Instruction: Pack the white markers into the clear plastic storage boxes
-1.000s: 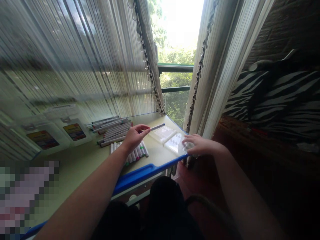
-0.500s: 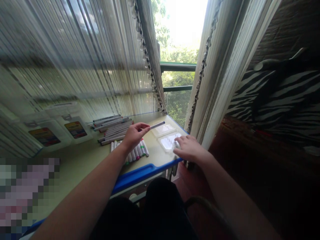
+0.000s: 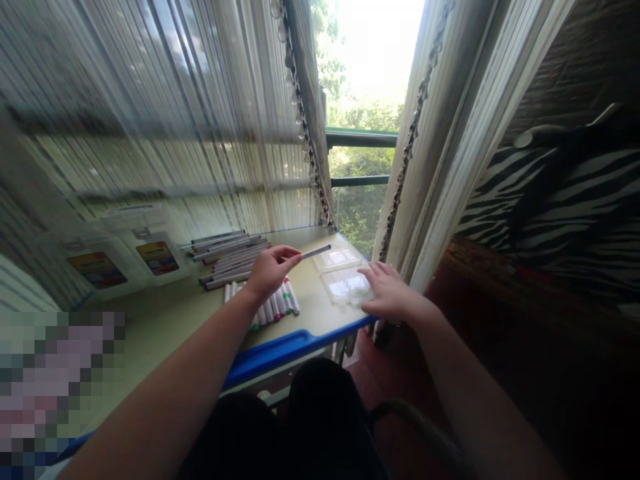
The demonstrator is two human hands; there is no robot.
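My left hand [image 3: 269, 270] is closed around a slim white marker [image 3: 317, 251], pinching it with the thumb and fingers. The marker's dark end points right, over the table. At the table's right edge, my right hand [image 3: 393, 291] is open, its thumb and forefinger apart beside a clear plastic case [image 3: 334, 291]. The case lies unfolded, its other half [image 3: 337, 257] toward the window. Whether my right fingers touch the case, I cannot tell. Under my left wrist lies a row of white markers [image 3: 270, 308] with coloured ends. Behind it, more markers [image 3: 233, 257] lie in a stack.
Two clear boxes with labels [image 3: 157, 259] stand at the back left against the string curtain [image 3: 200, 100]. A blue rim [image 3: 280, 353] edges the pale table [image 3: 170, 333]. A curtain [image 3: 430, 153] hangs close beyond my right hand. My knees are under the table.
My right hand has shifted slightly right, off the middle of the clear case to its right side. The left hand keeps its hold on the marker. The view has shifted a little.
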